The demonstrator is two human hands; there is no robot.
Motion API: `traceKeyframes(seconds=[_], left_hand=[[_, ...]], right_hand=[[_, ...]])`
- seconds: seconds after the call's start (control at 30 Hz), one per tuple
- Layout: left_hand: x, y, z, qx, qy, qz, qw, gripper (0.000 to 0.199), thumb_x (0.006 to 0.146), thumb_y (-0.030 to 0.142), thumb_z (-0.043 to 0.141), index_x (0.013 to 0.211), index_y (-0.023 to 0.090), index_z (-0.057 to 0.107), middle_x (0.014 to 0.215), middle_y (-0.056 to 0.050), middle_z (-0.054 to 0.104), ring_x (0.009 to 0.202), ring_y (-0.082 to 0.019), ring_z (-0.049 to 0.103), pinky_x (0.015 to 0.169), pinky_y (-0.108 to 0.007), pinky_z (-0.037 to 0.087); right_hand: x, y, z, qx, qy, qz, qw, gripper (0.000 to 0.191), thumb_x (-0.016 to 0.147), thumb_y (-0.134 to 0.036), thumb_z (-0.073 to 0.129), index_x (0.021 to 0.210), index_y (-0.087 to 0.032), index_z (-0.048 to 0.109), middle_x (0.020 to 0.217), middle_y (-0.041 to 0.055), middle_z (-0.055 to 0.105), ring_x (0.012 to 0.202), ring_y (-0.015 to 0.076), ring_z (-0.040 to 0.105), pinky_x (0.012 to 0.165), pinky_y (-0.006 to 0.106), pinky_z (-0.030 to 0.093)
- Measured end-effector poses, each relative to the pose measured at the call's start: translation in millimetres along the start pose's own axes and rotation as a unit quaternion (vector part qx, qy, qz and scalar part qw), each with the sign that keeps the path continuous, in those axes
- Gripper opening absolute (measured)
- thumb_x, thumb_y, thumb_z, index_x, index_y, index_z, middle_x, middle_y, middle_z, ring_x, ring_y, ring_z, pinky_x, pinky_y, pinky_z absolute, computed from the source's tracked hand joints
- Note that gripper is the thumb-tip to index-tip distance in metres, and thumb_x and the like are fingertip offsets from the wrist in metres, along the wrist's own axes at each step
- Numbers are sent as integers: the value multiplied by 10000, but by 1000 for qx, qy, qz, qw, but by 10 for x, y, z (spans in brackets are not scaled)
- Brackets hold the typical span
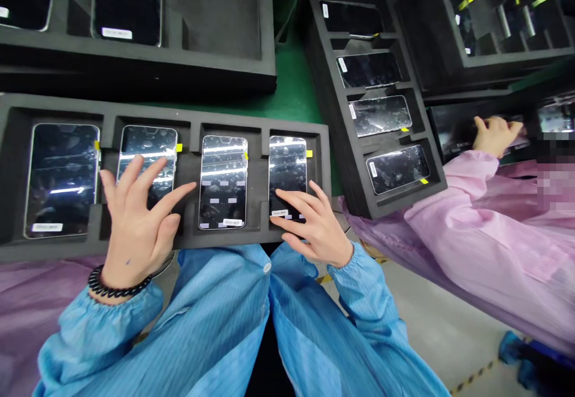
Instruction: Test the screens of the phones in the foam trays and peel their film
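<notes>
Directly before me lies a black foam tray with a row of smartphones, screens up, one in each compartment. My left hand is spread over the second smartphone from the left, its fingers apart and hiding much of that screen. My right hand reaches over the rightmost smartphone, fingertips at its lower part near a white label; whether they touch the glass I cannot tell. Between the hands lies another smartphone with small pale marks lit on its screen. The leftmost smartphone is dark and reflective.
A larger black tray with phones stands behind. To the right, a slanted foam tray holds several phones, and another tray stands beyond it. A co-worker's hand in a pink sleeve is at far right. The bench is green.
</notes>
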State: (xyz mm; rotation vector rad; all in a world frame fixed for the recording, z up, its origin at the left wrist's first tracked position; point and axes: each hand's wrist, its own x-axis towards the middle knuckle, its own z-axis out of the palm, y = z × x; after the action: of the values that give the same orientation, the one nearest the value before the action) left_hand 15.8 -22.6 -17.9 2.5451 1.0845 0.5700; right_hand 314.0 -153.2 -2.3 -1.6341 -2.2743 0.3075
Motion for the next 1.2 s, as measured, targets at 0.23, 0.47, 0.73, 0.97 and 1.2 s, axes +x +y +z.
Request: traceKeyframes(seconds=[0.23,0.47,0.73,0.97,1.2], left_hand=[[-6,-7,1,-3,3,-5,1000,506,1020,355,283,1506,436,397,1670,60,215,1561,-328,163,1273,-660,9],[3,19,-5,-10,3,-4,1000,503,1025,359,286,1508,465,379,1673,86,201,1558,-328,167,1274,-666,15],[-7,-30,65,-28,38,18,999,483,1028,438,273,1485,453,431,1658,69,259,1547,-331,203,1261,-673,29],[27,-54,61,0,-7,40,999,496,1031,411,332,1522,377,392,1691,-8,170,1565,-353,147,1237,-701,22],[65,-47,39,15,-93,33,995,549,998,407,425,1541,353,362,1709,-27,21,1577,-379,62,1236,-703,-18]], right_hand=[[-185,26,-66,-21,52,15,998,353,1025,-380,417,1066,-292,756,1459,51,579,1230,239,580,1187,567,344],[-421,95,-123,-27,67,76,994,356,1024,-370,414,1082,-331,763,1493,11,537,1217,260,571,1156,595,378],[-356,65,-136,-8,115,101,988,428,1043,-353,354,1058,-286,776,1475,31,554,1206,269,585,1156,586,380],[383,-193,10,-19,63,59,996,397,1053,-363,374,1170,-215,724,1481,115,545,1313,254,510,1212,529,302],[887,-358,177,-57,-42,34,997,415,1055,-434,391,1378,-255,579,1617,117,372,1421,262,411,1236,585,206]])
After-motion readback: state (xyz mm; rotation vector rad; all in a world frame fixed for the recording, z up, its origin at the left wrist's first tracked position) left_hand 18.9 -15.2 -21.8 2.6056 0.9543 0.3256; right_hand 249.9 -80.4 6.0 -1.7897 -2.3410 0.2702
